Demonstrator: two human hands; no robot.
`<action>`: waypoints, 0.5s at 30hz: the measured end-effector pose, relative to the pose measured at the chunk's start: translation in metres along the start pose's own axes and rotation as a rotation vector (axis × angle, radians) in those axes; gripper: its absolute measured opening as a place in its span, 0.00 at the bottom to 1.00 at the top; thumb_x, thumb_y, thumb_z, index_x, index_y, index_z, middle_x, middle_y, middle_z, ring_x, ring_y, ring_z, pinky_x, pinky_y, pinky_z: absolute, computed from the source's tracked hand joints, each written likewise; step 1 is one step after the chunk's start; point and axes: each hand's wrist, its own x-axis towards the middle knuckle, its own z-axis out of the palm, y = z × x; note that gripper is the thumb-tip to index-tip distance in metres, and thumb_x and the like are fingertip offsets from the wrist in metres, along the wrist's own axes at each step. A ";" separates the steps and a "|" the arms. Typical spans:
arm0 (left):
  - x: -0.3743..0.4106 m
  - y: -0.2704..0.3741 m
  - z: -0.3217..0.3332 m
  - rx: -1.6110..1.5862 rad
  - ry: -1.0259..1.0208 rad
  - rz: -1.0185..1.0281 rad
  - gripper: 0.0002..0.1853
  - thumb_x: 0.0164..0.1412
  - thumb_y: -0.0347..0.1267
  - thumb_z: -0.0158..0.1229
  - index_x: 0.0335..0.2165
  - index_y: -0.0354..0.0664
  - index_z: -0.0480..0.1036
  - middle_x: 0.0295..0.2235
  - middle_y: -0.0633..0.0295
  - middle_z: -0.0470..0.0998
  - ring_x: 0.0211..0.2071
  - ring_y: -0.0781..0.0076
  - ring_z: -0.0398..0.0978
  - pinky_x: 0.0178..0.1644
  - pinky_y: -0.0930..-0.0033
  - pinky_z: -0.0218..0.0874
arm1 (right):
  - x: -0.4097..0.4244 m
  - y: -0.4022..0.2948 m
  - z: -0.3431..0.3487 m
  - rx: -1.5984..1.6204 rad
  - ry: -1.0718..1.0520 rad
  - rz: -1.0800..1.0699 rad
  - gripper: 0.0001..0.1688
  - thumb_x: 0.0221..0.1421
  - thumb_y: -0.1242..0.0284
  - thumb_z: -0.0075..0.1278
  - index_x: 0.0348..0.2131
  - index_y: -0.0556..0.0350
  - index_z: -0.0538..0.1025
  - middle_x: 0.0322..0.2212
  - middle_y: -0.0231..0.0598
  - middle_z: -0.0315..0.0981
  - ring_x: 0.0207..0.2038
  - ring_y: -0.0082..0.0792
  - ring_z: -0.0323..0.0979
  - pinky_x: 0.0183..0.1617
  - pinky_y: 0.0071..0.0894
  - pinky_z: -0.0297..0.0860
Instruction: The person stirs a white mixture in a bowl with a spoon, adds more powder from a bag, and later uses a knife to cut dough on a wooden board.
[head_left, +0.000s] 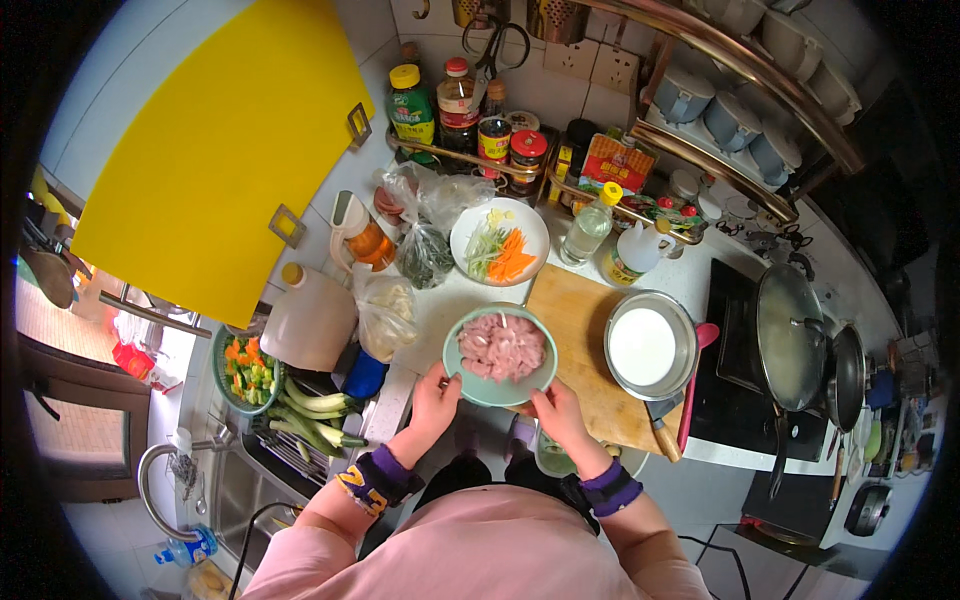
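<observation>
Both hands hold a pale green bowl (491, 394) of raw sliced meat (504, 346) near the counter's front edge. My left hand (433, 401) grips its lower left rim, thumb on top. On the lower right rim is my right hand (556, 412), its fingers partly hidden under the bowl. To the right, a wooden cutting board (574, 300) carries a metal bowl (686, 352) with a white round surface inside. A knife handle (665, 439) shows below that bowl. Beyond the green bowl stands a white plate (469, 217) with shredded carrot (517, 257), pale green shreds and chopped garlic.
At right, a lidded pan (789, 337) sits on a black cooktop (705, 420). Left are a sink (247, 487), a basket of cut vegetables (247, 409) and several scallion-like stalks (315, 420). Bottles, a clear vinegar-like bottle (587, 232) and plastic bags (386, 319) line the back.
</observation>
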 end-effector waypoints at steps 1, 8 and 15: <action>0.005 -0.003 -0.008 0.008 -0.013 -0.008 0.08 0.60 0.27 0.54 0.38 0.35 0.71 0.21 0.63 0.74 0.22 0.79 0.70 0.28 0.72 0.63 | 0.007 0.002 0.005 -0.009 -0.009 0.016 0.11 0.60 0.75 0.45 0.40 0.65 0.71 0.25 0.37 0.74 0.24 0.25 0.74 0.29 0.26 0.71; 0.024 -0.015 -0.037 -0.093 -0.035 -0.162 0.06 0.61 0.27 0.53 0.35 0.34 0.70 0.23 0.63 0.73 0.23 0.79 0.71 0.26 0.74 0.67 | 0.047 0.015 0.036 -0.064 -0.114 0.136 0.14 0.63 0.73 0.40 0.43 0.66 0.69 0.33 0.42 0.75 0.29 0.30 0.78 0.30 0.26 0.75; 0.041 -0.031 -0.048 -0.082 -0.047 -0.250 0.08 0.62 0.30 0.55 0.34 0.34 0.70 0.24 0.61 0.72 0.23 0.74 0.73 0.26 0.72 0.69 | 0.073 0.006 0.058 -0.077 -0.108 0.238 0.14 0.63 0.73 0.38 0.42 0.68 0.67 0.34 0.46 0.76 0.31 0.36 0.80 0.30 0.28 0.75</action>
